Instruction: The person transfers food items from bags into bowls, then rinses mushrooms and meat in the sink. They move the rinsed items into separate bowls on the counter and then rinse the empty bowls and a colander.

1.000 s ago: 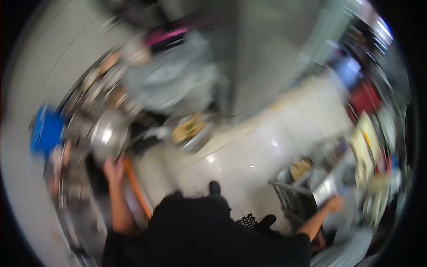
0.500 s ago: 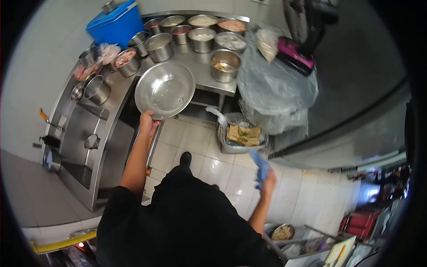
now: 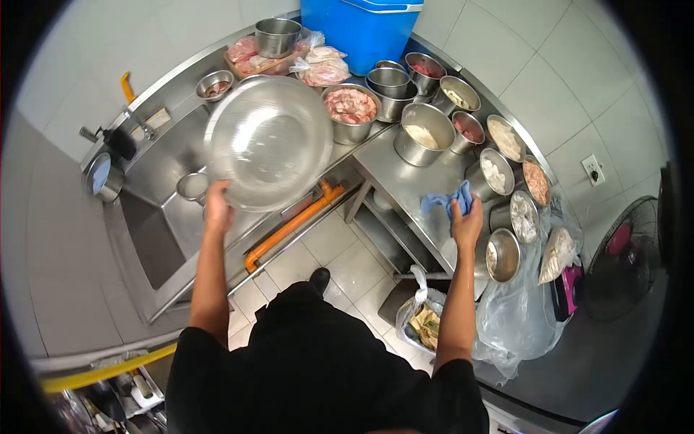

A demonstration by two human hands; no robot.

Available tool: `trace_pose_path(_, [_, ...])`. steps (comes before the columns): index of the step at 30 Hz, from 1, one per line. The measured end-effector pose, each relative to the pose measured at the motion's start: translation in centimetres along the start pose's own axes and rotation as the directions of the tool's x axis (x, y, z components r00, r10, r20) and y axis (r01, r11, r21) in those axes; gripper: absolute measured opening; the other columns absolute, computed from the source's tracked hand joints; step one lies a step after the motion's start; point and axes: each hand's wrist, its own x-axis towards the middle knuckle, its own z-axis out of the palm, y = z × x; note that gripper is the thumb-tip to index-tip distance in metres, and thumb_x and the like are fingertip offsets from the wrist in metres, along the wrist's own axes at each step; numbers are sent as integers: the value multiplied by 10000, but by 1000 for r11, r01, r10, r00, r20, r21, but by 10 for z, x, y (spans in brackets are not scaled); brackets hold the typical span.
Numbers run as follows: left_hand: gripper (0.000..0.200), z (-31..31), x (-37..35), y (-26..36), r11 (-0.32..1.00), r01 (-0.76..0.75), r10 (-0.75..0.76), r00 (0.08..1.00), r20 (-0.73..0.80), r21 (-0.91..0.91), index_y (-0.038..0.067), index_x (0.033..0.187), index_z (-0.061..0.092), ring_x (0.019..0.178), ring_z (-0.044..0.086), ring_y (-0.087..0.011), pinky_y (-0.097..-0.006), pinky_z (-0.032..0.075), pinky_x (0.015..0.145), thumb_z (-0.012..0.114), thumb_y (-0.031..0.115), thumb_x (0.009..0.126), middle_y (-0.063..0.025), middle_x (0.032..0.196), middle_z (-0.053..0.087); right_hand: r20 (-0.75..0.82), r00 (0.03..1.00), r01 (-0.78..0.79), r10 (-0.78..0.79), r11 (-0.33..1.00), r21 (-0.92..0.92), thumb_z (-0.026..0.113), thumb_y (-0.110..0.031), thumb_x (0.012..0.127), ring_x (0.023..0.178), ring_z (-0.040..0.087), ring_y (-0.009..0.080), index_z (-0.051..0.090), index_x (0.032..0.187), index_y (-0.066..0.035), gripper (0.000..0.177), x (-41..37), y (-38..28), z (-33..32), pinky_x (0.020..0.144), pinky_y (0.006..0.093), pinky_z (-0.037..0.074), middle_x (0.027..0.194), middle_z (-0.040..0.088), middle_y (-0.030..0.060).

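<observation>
Steel bowl [image 3: 267, 141], its rim gripped in my left hand [image 3: 217, 206], now hangs above the sink [image 3: 148, 239] on the left. My right hand [image 3: 466, 224], clutching the blue cloth [image 3: 442, 202], has dropped from mid-air onto the counter [image 3: 396, 189], so wiping looks ready to start.

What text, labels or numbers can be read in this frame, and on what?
None can be read.
Blue cooler: no label on the face in view.
Wall socket: plain, no marking that shows.
Large steel bowl in the left hand and blue cloth in the right hand: no print.
Pink item by the fan: too small to tell.
</observation>
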Motion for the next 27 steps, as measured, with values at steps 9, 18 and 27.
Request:
trace_pose_path(9, [121, -53, 93, 78, 977, -26, 72, 974, -213, 214, 87, 791, 532, 571, 530, -99, -228, 429, 431, 507, 204, 808, 7, 731, 523, 86, 962, -232, 258, 944, -233, 633, -247, 814, 874, 568, 376, 627, 901, -5, 258, 83, 38, 42, 770, 447, 440, 885, 602, 223])
trace_pose_path(18, [178, 4, 110, 60, 978, 9, 55, 953, -297, 209, 70, 892, 537, 608, 522, -122, -257, 455, 492, 517, 225, 806, -11, 789, 513, 157, 977, 205, -147, 851, -484, 405, -239, 918, 790, 597, 392, 624, 991, -48, 299, 306, 156, 114, 666, 475, 458, 825, 618, 222])
trace_pose_path(27, [276, 29, 29, 113, 995, -95, 103, 876, -471, 42, -82, 1004, 468, 768, 614, -229, -338, 540, 649, 428, 131, 832, -136, 951, 564, 319, 924, 35, 211, 784, -619, 538, -260, 728, 853, 644, 373, 673, 795, 46, 341, 421, 238, 187, 772, 456, 499, 823, 644, 253])
